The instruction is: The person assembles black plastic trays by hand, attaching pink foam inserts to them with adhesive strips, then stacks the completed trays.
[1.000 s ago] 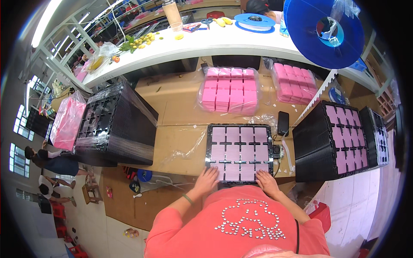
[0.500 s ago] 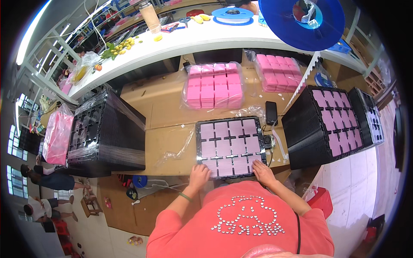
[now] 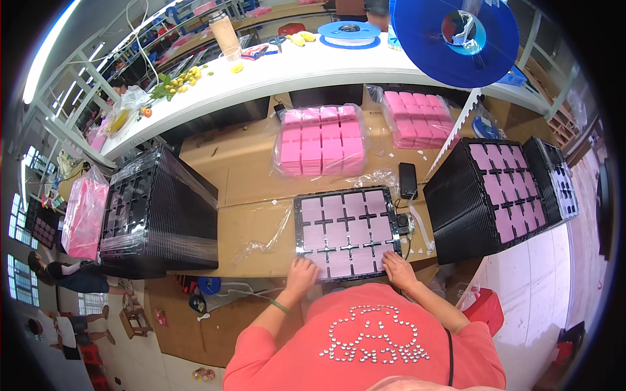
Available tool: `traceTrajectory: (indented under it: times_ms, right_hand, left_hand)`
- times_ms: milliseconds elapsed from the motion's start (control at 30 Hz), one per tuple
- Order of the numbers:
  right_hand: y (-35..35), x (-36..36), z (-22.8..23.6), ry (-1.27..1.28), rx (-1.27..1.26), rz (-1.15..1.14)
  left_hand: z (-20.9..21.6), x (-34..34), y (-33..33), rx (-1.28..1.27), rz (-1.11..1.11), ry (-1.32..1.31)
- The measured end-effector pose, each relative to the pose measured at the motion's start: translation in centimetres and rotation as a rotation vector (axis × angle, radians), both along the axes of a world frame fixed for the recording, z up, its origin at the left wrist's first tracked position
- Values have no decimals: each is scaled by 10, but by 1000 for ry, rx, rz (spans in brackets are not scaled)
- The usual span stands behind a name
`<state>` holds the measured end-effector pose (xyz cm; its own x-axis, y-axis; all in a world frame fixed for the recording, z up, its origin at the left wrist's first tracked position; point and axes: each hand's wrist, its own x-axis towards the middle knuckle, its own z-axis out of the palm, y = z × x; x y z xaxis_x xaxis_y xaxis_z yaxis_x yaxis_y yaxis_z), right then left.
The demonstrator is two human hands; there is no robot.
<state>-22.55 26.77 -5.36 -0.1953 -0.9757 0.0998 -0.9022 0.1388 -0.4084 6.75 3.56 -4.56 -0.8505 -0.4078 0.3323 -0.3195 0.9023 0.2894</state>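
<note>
A black plastic tray (image 3: 298, 215) lies on the cardboard-covered table in front of me. Flat pink pads (image 3: 336, 228) fill its compartments, parted by black cross-shaped dividers. At the near left corner, my left hand (image 3: 302, 274) is closed over the tray's rim, its fingertips beside the pads. My right hand (image 3: 398, 269) grips the near right corner in the same way. The undersides of both hands, thumbs included, are mostly hidden.
Tall stacks of black trays stand left (image 3: 176, 208) and right (image 3: 456, 202). Behind lie two bagged bundles of pink pads (image 3: 323, 146) (image 3: 417, 120). A black box-shaped device (image 3: 407, 180) sits close to the tray's right side. A white shelf (image 3: 274, 75) carries reels and fruit.
The whole view has shifted slightly, so the table appears lower. Both hands stay at the tray's near corners, and the tray shows no clear movement on the table.
</note>
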Motion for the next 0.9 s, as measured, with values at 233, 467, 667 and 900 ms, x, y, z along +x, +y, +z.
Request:
traceTrajectory:
  times_ms: [233, 467, 667, 900]
  right_hand:
    - [-1, -5, -4, 48, 7, 22]
    - [-6, -1, 2, 46, 19, -20]
    - [-9, 0, 14, 68, 28, -20]
    - [-13, 7, 12, 43, 76, -24]
  left_hand:
    - [5, -9, -7, 0, -77, 51]
    - [2, -9, -8, 10, -77, 78]
    - [11, -8, -8, 43, -58, 89]
    - [17, -8, -5, 66, -30, 135]
